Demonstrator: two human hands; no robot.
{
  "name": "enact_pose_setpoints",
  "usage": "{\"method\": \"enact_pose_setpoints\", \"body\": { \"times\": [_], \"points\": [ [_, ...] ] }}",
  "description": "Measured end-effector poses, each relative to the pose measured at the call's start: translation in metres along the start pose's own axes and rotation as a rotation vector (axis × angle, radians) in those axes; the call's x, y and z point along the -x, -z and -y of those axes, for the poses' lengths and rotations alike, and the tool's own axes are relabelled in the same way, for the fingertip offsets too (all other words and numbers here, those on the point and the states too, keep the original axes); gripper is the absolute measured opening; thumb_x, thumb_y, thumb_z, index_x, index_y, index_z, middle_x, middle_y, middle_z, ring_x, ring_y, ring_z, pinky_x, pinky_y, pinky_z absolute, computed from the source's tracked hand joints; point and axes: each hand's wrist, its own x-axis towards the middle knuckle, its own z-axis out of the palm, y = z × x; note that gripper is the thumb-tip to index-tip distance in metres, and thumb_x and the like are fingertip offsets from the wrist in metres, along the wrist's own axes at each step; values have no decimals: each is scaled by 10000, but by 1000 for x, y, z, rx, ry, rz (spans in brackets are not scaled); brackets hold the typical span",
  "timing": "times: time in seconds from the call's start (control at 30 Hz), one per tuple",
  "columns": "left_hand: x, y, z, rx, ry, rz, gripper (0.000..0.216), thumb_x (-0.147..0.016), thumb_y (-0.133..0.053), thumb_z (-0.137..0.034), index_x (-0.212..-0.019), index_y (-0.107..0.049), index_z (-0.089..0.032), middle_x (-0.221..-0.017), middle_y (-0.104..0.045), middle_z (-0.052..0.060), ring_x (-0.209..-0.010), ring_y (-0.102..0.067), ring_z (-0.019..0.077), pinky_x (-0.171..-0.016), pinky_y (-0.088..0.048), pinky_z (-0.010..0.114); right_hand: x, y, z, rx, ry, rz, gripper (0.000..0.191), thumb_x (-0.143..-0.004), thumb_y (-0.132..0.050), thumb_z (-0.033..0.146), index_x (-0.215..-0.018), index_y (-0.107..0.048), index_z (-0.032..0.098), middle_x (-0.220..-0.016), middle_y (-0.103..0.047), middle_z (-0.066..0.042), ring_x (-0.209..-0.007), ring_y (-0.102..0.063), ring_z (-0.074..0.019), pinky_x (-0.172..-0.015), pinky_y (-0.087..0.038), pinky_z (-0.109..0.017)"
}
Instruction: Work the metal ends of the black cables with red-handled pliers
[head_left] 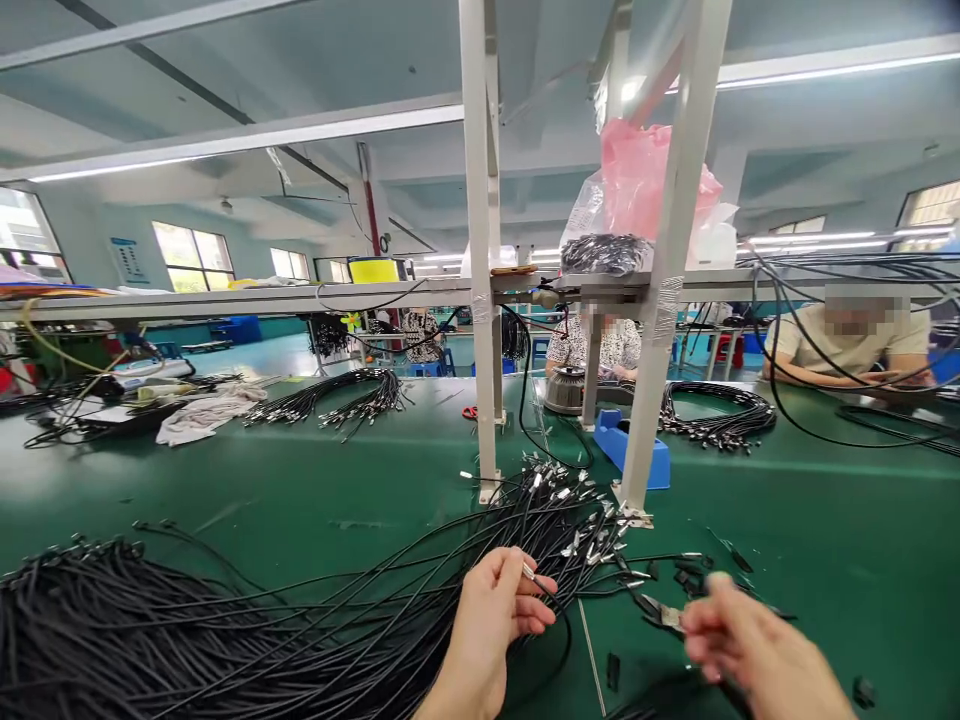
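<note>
Wire (551,600), thin and bendy, pinched by its metal tip in left hand (487,625); right hand (750,650) pinches a small black piece (660,612).

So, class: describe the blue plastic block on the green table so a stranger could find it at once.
Start at the slanted white post rising from the green table. At its foot, just left, lies the blue plastic block. It is the only solid blue thing among the black cables.

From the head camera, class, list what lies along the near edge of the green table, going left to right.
Heap of black cables → left hand pinching a cable's metal tip → right hand, blurred, at a small tool → small black piece.
</note>
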Motion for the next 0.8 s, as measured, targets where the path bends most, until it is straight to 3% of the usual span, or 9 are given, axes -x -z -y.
{"method": "enact_pose_setpoints", "body": {
  "times": [0.07, 0.1, 0.17, 0.27, 0.4, 0.5, 0.63, 0.73, 0.8],
  "points": [
    [0, -3, 5, 18, -23, 25, 438, -724, -608, -597, -804, -527, -174, -752, -718, 67, -525, -620, 103, -521, -433, 205, -10, 18, 6, -100, -58, -306, 671, -362, -714, 774, -586, -570, 159, -714, -624, -114, -575, -535, -173, -479, -452, -269],
    [0, -5, 7, 26, -35, 35, 427, -746, -586, -595, -812, -519, -178, -750, -718, 70, -542, -633, 117, -534, -445, 215, -14, 24, 7, -94, -60, -349, 685, -329, -723, 768, -601, -580, 156, -720, -626, -116, -579, -535, -174, -473, -448, -268],
    [-1, -8, 11, 41, -68, 48, 411, -783, -548, -585, -830, -519, -178, -747, -712, 74, -587, -651, 139, -571, -469, 239, -19, 30, 3, 5, -15, -280, 679, -403, -679, 791, -643, -587, 163, -705, -614, -95, -576, -526, -170, -467, -431, -264],
    [-3, -9, 14, 39, -140, 62, 395, -788, -571, -548, -884, -556, -164, -780, -699, 74, -649, -652, 151, -631, -488, 264, -21, 28, -9, 355, 104, -32, 592, -680, -474, 787, -708, -566, 202, -672, -587, -46, -578, -513, -166, -510, -413, -267],
    [-5, -9, 11, -146, -249, 61, 306, -739, -657, -405, -886, -626, -139, -821, -679, 67, -683, -622, 147, -662, -480, 259, -24, 36, -9, 1011, 193, 58, 407, -894, -277, 528, -704, -473, 227, -637, -556, -11, -589, -488, -165, -576, -355, -273],
    [-8, -14, -1, -413, -383, -3, 227, -790, -578, -380, -799, -639, -162, -711, -644, 20, -604, -574, 133, -609, -443, 247, -24, 52, 0, 1313, 128, 144, 278, -893, -358, 366, -677, -450, 216, -659, -582, -20, -619, -498, -174, -572, -294, -272],
    [-28, -30, -26, -814, -589, -70, 230, -837, -524, -370, -701, -593, -197, -619, -595, -23, -560, -535, 125, -595, -389, 234, -21, 59, 3, 1348, 78, 236, 137, -714, -623, 248, -654, -505, 212, -688, -612, -11, -650, -521, -187, -538, -224, -262],
    [-57, -39, -39, -1089, -589, -124, 253, -862, -488, -336, -666, -581, -206, -614, -616, -10, -581, -539, 144, -596, -352, 244, -19, 56, 2, 1329, 114, 225, 190, -629, -635, 103, -599, -477, 204, -672, -595, 2, -646, -502, -176, -542, -204, -258],
    [-75, -41, -40, -1157, -547, -139, 292, -869, -469, -307, -625, -585, -197, -605, -627, 21, -604, -559, 170, -603, -342, 259, -18, 54, 6, 1302, 163, 164, 212, -680, -579, 71, -598, -437, 204, -634, -560, 14, -613, -472, -158, -545, -200, -258]
  ]
}}
